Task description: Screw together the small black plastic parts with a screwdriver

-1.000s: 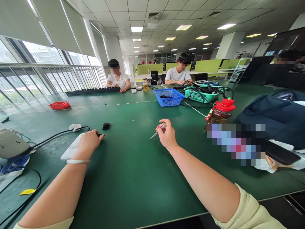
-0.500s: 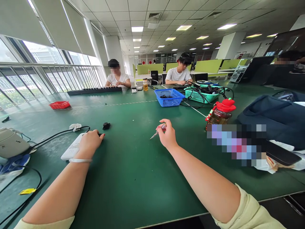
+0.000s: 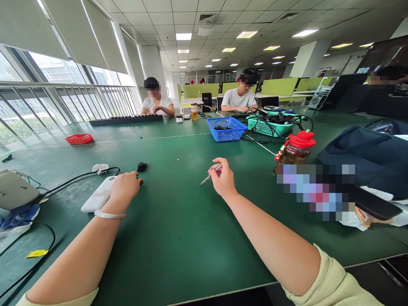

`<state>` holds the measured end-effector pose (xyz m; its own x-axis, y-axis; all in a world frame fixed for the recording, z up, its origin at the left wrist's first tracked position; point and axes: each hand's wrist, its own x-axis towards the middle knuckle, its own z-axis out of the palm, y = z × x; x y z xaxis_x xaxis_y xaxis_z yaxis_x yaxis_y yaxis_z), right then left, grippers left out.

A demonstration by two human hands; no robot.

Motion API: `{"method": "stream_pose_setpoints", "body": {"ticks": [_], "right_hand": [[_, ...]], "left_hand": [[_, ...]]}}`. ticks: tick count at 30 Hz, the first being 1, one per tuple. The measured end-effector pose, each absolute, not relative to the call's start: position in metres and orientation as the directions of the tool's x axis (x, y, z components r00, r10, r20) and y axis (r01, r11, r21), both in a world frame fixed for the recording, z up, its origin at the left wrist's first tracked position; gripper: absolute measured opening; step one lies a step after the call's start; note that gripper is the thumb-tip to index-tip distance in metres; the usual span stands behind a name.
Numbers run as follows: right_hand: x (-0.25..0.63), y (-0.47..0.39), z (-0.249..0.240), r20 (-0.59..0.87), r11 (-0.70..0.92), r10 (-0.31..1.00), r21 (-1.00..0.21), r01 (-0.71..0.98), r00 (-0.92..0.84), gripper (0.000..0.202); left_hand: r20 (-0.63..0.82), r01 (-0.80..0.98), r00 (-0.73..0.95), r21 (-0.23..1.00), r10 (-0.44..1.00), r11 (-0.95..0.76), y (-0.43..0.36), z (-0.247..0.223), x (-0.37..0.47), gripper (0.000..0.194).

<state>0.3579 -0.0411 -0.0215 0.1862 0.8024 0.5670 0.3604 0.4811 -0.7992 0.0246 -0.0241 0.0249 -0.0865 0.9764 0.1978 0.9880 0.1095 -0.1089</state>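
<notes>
Over the middle of the green tabletop [image 3: 172,221], the right hand [image 3: 225,180] grips a slender pointed tool [image 3: 206,178] between thumb and fingers, tip slanting down and leftward. The left hand [image 3: 126,188], palm down, overlaps one end of a white rectangular device [image 3: 98,196]; its fingertips are partly hidden, and whether they hold anything cannot be determined. A small black item [image 3: 142,166] lies just beyond that hand.

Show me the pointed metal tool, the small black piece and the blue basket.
Pointed metal tool [image 3: 206,179]: head view, on its shaft.
Small black piece [image 3: 142,166]: head view, on its middle.
Blue basket [image 3: 227,134]: head view, on its front wall.
</notes>
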Motion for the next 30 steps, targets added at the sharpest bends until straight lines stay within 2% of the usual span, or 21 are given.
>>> {"method": "stream_pose_setpoints", "body": {"ticks": [2,5,8,10,15,19,24,30], "right_hand": [[0.358,-0.042,-0.020,0.581,0.491,0.798,-0.781,0.386,0.161,0.023],[0.356,-0.045,-0.017,0.604,0.511,0.791,-0.737,0.442,0.093,0.024],[0.352,-0.049,-0.013,0.631,0.544,0.776,-0.684,0.486,0.020,0.025],[0.351,-0.052,-0.010,0.637,0.558,0.771,-0.660,0.503,-0.019,0.026],[0.358,-0.055,-0.011,0.595,0.548,0.800,-0.670,0.501,-0.079,0.023],[0.370,-0.053,-0.018,0.572,0.511,0.820,-0.732,0.452,0.000,0.022],[0.374,-0.053,-0.018,0.571,0.506,0.821,-0.725,0.467,-0.003,0.023],[0.367,-0.070,-0.010,0.731,0.652,0.681,-0.579,0.489,-0.042,0.025]], "left_hand": [[0.251,0.997,0.045,-0.067,0.967,-0.029,-0.031,0.029,0.049,0.041],[0.217,0.961,0.243,0.076,0.945,-0.265,-0.042,0.027,0.095,0.037],[0.183,0.868,0.432,0.183,0.883,-0.462,-0.050,0.016,0.132,0.040],[0.192,0.823,0.497,0.205,0.846,-0.530,-0.052,0.008,0.146,0.047],[0.190,0.877,0.439,0.121,0.878,-0.465,-0.045,0.000,0.143,0.061],[0.182,0.926,0.341,0.106,0.922,-0.363,-0.040,0.001,0.128,0.066],[0.184,0.864,0.407,0.241,0.895,-0.442,-0.043,-0.001,0.135,0.063],[0.236,0.655,0.552,0.471,0.800,-0.591,-0.046,-0.008,0.160,0.060]]}}
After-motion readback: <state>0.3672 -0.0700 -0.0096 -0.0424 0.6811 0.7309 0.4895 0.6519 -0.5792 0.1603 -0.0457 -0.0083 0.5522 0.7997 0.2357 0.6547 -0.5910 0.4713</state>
